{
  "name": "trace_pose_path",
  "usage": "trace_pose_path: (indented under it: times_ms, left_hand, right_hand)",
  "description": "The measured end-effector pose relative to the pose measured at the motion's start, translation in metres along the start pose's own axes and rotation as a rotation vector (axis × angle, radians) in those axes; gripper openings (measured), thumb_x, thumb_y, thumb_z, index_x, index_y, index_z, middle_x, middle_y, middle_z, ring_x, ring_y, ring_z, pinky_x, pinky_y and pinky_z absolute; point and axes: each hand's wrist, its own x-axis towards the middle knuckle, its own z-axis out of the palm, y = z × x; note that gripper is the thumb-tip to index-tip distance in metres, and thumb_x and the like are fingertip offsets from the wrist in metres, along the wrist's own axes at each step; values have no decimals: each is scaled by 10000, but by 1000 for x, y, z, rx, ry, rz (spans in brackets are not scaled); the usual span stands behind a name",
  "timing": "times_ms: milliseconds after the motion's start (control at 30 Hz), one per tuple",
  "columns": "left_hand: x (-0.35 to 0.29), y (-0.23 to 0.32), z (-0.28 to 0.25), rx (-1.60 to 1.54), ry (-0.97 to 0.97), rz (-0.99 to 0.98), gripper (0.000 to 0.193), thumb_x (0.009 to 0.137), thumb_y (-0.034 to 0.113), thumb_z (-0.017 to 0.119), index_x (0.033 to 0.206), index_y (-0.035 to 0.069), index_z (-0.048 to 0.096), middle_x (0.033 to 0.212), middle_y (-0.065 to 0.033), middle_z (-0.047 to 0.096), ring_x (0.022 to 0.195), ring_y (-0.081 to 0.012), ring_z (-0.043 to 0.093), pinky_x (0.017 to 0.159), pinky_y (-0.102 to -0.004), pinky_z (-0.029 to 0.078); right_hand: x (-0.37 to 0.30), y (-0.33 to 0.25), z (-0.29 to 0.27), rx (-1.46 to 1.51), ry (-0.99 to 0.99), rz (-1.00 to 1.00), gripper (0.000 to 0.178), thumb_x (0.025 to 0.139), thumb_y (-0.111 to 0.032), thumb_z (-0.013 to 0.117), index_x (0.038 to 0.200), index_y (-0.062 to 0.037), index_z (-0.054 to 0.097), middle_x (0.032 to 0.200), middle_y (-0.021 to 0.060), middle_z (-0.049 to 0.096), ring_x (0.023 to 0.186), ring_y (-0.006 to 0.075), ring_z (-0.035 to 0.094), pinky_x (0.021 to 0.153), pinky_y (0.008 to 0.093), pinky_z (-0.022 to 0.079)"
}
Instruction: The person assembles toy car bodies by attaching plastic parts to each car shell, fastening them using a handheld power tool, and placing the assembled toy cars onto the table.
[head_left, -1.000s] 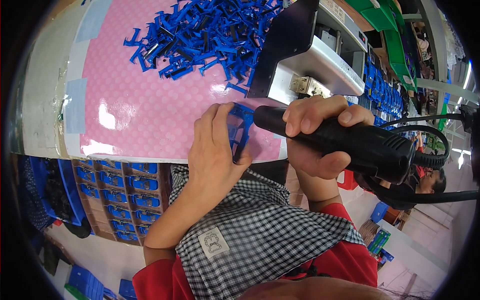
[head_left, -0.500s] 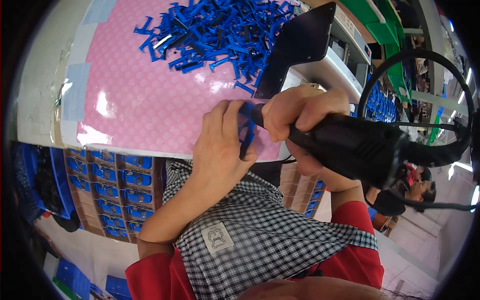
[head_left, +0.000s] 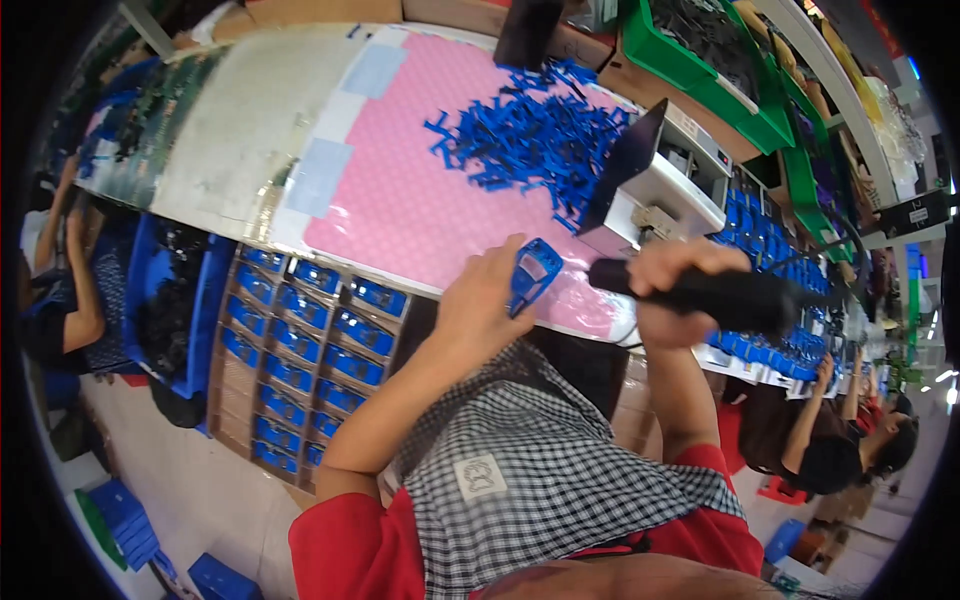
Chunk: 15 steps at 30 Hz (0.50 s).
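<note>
My left hand (head_left: 476, 302) grips a blue toy car (head_left: 538, 268) near the front edge of the pink-covered table, its fingers round the near side. The car's roof and windows face up. In my right hand (head_left: 672, 290) lies a thick black power screwdriver (head_left: 742, 300), held roughly level with its tip pointing left at the car. A gap separates tip and car. Beyond both hands lies a heap of small blue plastic parts (head_left: 525, 140) on the pink mat (head_left: 385, 200).
A silver machine with a black plate (head_left: 640, 175) stands right of the heap. Green bins (head_left: 670, 50) line the back right. Cartons of blue toy cars (head_left: 300, 340) sit below the table at left, beside a blue crate (head_left: 205, 330). Other people work on both sides.
My right hand has drawn the screwdriver away from the car to the right. The car has been turned so its top shows. The whole view has shifted, showing more of the room.
</note>
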Motion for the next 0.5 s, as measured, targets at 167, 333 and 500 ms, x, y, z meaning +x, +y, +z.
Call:
trace_pose_path:
  times_ms: [167, 333, 500]
  left_hand:
    - [14, -93, -96, 379, 553, -26, 612, 710, 41, 700, 1277, 39, 470, 1223, -176, 528, 1127, -367, 492, 959, -417, 401]
    - [35, -264, -233, 1120, 718, -116, 510, 747, 41, 667, 1236, 131, 555, 1110, -155, 567, 968, -345, 537, 834, -417, 441]
    - [63, -285, -194, 945, 486, 72, 412, 815, 78, 604, 1225, 89, 560, 1114, -156, 575, 1011, -361, 510, 916, -451, 384]
  right_hand:
    - [-31, -51, -22, 37, 141, -66, 555, 761, -456, 734, 1021, -108, 388, 743, 74, 500, 630, 194, 547, 567, 324, 475]
    - [-63, -59, -45, -153, 28, -2, 586, 756, -448, 744, 1035, -85, 379, 748, 79, 521, 608, 176, 552, 591, 327, 492]
    - [-91, -54, -45, -27, 93, 56, 458, 686, -97, 767, 1012, -67, 446, 843, 123, 591, 726, 195, 601, 614, 301, 502]
